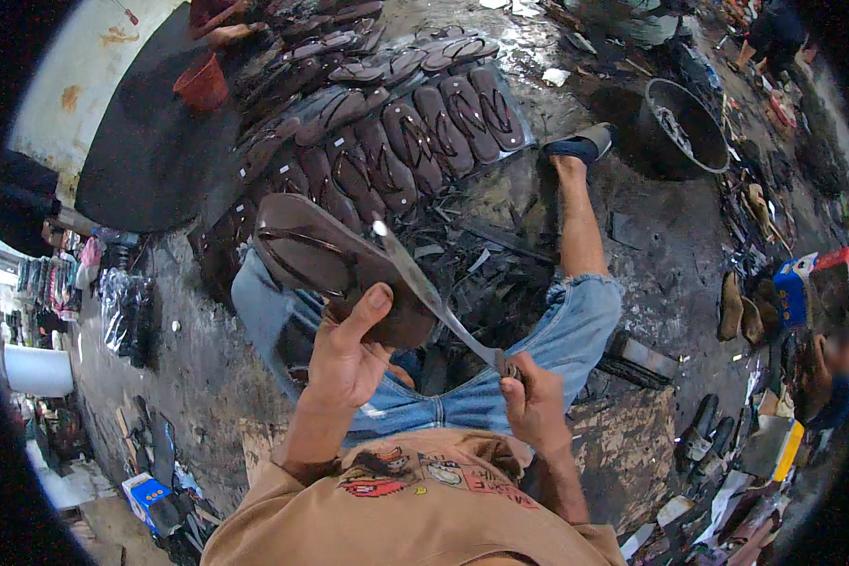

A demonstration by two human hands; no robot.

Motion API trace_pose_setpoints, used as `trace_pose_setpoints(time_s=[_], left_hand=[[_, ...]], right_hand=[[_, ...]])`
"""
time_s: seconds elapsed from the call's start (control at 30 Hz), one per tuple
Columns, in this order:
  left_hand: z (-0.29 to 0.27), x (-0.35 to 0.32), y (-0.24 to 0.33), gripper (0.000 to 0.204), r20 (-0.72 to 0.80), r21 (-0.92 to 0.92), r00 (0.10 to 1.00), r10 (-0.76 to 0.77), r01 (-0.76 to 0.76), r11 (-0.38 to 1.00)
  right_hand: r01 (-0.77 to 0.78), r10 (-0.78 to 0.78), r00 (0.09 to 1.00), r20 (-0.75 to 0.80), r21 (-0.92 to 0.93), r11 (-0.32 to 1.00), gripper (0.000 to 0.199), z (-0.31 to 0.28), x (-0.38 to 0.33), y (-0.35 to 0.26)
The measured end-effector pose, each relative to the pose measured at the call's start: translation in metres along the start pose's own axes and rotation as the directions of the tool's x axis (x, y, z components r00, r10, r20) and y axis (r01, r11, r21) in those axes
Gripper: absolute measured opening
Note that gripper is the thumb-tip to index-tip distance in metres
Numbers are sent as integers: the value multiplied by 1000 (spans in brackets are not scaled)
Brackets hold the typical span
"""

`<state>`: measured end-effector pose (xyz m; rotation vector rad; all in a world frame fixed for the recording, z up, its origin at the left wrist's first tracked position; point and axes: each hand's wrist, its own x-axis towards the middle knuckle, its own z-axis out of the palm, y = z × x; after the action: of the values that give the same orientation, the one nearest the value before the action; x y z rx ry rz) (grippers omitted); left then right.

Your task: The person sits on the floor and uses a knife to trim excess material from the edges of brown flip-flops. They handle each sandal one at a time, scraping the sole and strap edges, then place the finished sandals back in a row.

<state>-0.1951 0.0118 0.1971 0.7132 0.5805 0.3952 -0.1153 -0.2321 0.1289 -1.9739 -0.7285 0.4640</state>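
Head view: brown sandal (349, 271) and knife (432, 294) held above the jeans (575, 325).
Left hand (345, 358) grasps the sandal's lower end, thumb on top; the knife slants along its right edge, contact unclear; right hand (540, 401) is clenched round the knife's handle.

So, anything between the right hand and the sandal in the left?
Only the knife in the right hand; its blade runs along the right edge of the sandal, contact unclear. Nothing else visible.

Left hand (344, 361) gripping, right hand (538, 401) clenched
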Motion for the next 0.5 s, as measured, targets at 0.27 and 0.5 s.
trace_pose_setpoints(time_s=[0.27,0.5], left_hand=[[-35,-21,-19,55,35,220,993,-116,105,970],[-26,-37,-6,48,-56,308,992,-117,128,943]], right_hand=[[59,-19,913,407,-85,995,29,-33,49,-36],[221,-256,945,206,176,959,19,23,67,-35]])
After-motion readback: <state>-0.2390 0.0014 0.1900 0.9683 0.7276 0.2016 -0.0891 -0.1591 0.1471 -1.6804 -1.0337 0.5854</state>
